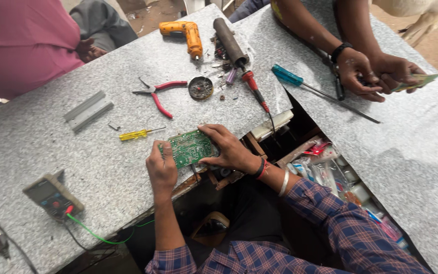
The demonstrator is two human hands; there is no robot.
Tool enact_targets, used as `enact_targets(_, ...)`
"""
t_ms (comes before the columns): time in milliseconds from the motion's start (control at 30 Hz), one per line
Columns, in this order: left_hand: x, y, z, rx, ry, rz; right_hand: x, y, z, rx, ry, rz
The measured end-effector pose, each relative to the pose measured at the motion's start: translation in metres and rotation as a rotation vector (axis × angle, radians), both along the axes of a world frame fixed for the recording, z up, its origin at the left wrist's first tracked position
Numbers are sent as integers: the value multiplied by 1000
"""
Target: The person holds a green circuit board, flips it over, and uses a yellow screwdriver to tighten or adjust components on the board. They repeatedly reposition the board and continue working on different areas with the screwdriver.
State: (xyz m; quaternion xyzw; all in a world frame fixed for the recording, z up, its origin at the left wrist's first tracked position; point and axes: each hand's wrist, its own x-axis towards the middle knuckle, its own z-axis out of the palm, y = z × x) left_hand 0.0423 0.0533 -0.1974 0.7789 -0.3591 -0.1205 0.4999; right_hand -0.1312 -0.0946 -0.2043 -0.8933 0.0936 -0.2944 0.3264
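Between the hands: green circuit board (191,147), held at the desk (51,147) edge
Left hand (161,165): grips the board's left end
Right hand (229,149): clasps its right side
Beyond the hands: yellow screwdriver (138,134), red pliers (157,94)

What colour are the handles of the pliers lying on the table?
Red: the pliers have red handles, seen clearly in the head view.

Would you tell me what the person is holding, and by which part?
A green circuit board, held by its ends: the left hand grips its left edge, the right hand its right edge.
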Motion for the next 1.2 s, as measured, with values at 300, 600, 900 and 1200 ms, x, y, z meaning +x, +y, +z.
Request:
enact_targets(300, 0, -1, -3, 53, 13, 6, -1, 1, 5, 32, 11, 0)
enact_targets(600, 0, -2, -3, 44, 38, -6, -1, 1, 8, 71, 48, 14)
enact_targets(900, 0, 3, 5, -35, -5, -29, 0, -2, -1, 7, -13, 23)
enact_targets(1200, 0, 3, 10, -37, -54, -13, -1, -2, -2, -2, -12, 12)
